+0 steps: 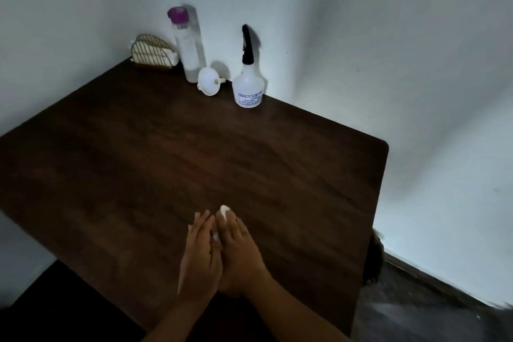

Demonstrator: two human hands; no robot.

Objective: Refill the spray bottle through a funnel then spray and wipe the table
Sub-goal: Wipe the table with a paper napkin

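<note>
A white spray bottle (pixel 248 86) with a black trigger head stands at the far edge of the dark wooden table (pixel 138 164). To its left a white funnel (pixel 208 81) lies on its side. Behind the funnel stands a tall clear bottle (pixel 188 50) with a purple cap. My left hand (pixel 200 255) and my right hand (pixel 240 253) are pressed together over the near part of the table. A small white tissue wad (pixel 224 209) pokes out at the right fingertips, and a bit of white shows between the hands. Most of it is hidden.
A gold wire napkin holder (pixel 152 51) with white tissues stands in the far left corner against the wall. The table's right edge (pixel 380 189) drops to a dark floor. White walls close in behind and on the right.
</note>
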